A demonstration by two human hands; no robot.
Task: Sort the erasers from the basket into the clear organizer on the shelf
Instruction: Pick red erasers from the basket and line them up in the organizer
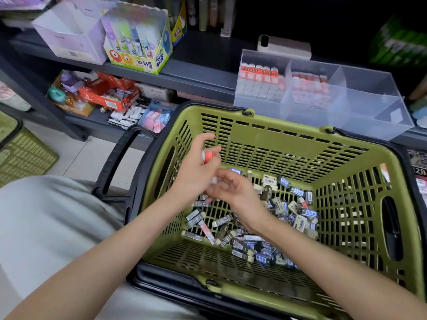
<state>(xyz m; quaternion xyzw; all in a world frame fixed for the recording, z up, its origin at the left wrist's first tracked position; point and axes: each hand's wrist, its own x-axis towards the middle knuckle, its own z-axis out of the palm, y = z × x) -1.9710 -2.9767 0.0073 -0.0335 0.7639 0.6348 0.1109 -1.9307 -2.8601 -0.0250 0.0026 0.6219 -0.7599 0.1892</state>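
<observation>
A green basket [242,122] with black handles sits in front of me, and several erasers [284,209] in dark, blue and cream sleeves lie on its floor. My left hand [196,174] holds a red-and-white eraser [207,156] above the basket's left side. My right hand [233,189] is just beside it, fingers loosely curled, touching the left hand; whether it holds anything is hidden. The clear organizer [374,112] stands on the shelf behind the basket. Its left two compartments hold upright red-and-white erasers [258,82]; the right ones look empty.
A glue display box [138,42] and a lilac box [69,35] stand on the upper shelf. The lower shelf holds stationery boxes [108,95]. Another green basket [20,153] lies on the floor at left. My knee in grey cloth [46,215] is beside the basket.
</observation>
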